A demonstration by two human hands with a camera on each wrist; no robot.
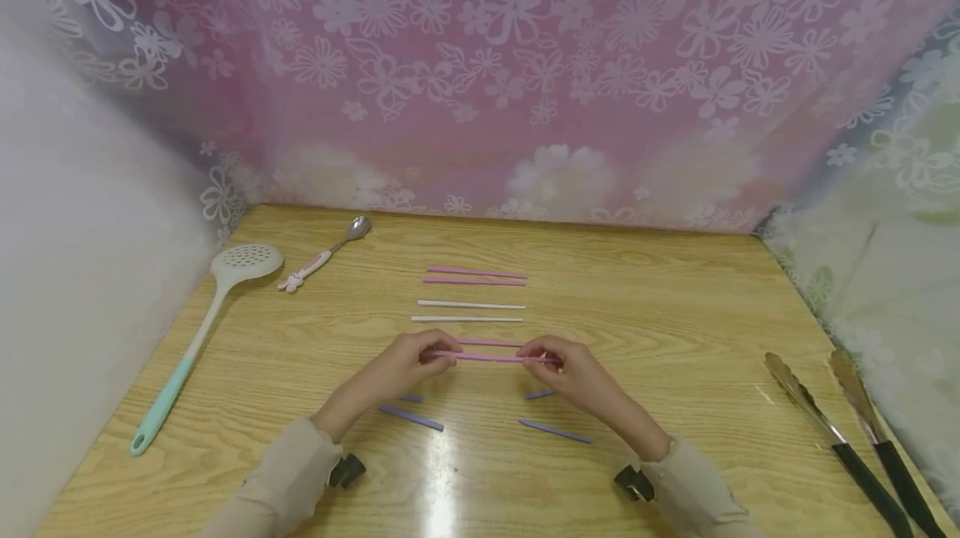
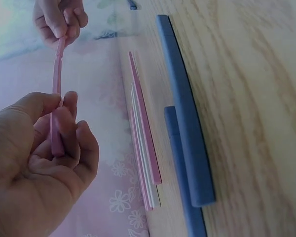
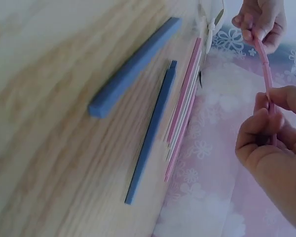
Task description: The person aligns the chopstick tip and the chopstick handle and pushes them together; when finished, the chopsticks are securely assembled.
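A pink chopstick is stretched level between both hands, raised above the table. My left hand pinches its left end between thumb and fingers. At the other end, my right hand pinches it the same way. In the left wrist view a joint shows partway along the pink chopstick. Just beyond the hands, another pink chopstick lies on the table. Blue chopstick pieces lie nearer my body, one pair by the left forearm and one pair by the right.
Farther back lie a white chopstick pair and a pink pair. A slotted skimmer and a spoon with a rabbit handle are on the left. Metal tongs with black handles lie at the right edge. Floral cloth hangs behind.
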